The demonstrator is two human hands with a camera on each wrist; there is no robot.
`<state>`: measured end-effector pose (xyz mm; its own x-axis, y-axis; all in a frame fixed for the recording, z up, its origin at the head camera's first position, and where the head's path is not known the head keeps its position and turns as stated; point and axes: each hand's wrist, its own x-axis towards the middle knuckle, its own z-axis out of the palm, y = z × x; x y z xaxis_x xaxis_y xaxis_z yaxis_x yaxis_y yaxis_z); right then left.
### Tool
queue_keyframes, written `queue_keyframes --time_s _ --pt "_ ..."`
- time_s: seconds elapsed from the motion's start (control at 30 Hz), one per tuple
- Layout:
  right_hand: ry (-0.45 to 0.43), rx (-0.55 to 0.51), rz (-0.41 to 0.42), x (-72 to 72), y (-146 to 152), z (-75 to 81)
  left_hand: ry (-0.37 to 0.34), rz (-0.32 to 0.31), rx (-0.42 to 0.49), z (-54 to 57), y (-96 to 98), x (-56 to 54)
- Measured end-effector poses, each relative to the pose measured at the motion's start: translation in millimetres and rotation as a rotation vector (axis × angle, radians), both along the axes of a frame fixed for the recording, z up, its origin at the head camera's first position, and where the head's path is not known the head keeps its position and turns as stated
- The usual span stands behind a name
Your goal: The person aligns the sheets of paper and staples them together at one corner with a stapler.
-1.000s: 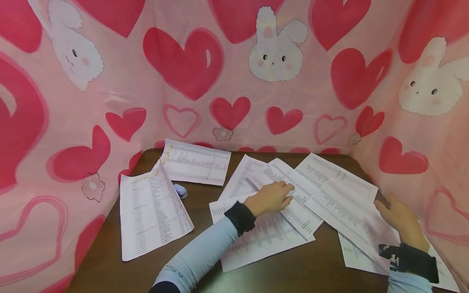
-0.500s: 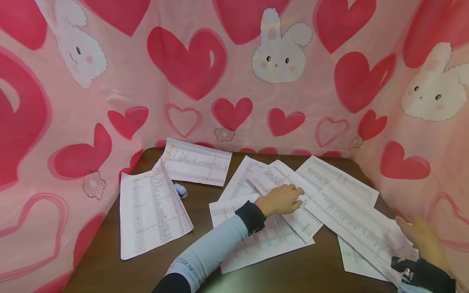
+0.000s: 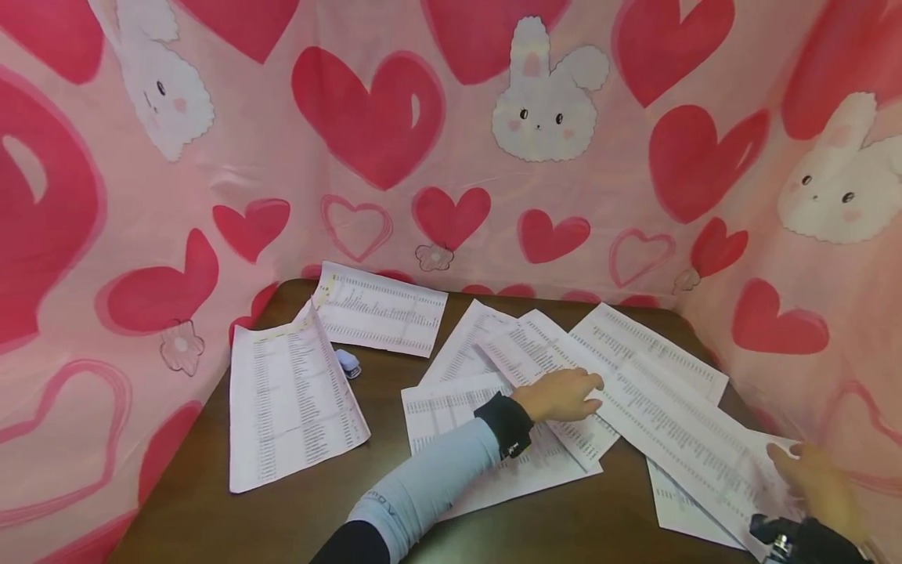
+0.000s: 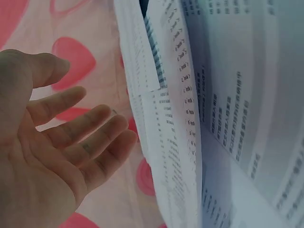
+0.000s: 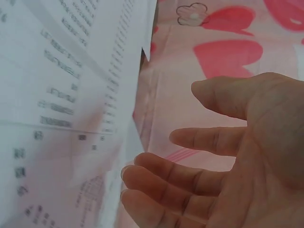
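Several printed paper sheets lie overlapping on the brown table. My left hand (image 3: pixel 560 394) is over a narrow printed sheet (image 3: pixel 517 352) in the middle of them. In the left wrist view the left hand (image 4: pixel 71 137) has its fingers spread and loosely bent, with nothing in the palm. At the right, my right hand (image 3: pixel 820 482) is beside the lower end of a long printed sheet (image 3: pixel 662 407). The right wrist view shows the right hand (image 5: pixel 228 156) with slightly bent fingers near the paper (image 5: pixel 61 104); whether the fingertips touch it, I cannot tell.
A folded printed sheet (image 3: pixel 282 415) stands partly raised at the left, another sheet (image 3: pixel 380 309) behind it. Between them is a small pale-blue object (image 3: pixel 348 363). Pink cloth (image 3: pixel 465 133) with hearts and rabbits encloses the brown table (image 3: pixel 557 525) at the back and sides.
My left hand has moved right across the sheets. My right hand has moved right and nearer to me. The papers at the lower right have shifted; the left ones stay put.
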<state>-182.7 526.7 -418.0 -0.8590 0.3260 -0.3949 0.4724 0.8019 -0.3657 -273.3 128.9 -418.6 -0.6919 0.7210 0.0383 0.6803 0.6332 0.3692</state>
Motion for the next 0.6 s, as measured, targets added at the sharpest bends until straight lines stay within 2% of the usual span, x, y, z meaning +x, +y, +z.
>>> queue_keyframes --time_s 0.2,0.4,0.6 --pt "0.035 -0.015 0.015 -3.8 1 -11.8 -0.079 0.088 0.064 -6.8 1.3 -10.9" --pt "0.016 0.026 0.066 4.5 5 -16.3 -0.089 0.07 0.021 -10.7 14.2 -13.5" --pt "0.075 0.11 0.046 17.6 6 -20.3 -0.102 0.074 -0.012 -14.0 28.0 -12.5"
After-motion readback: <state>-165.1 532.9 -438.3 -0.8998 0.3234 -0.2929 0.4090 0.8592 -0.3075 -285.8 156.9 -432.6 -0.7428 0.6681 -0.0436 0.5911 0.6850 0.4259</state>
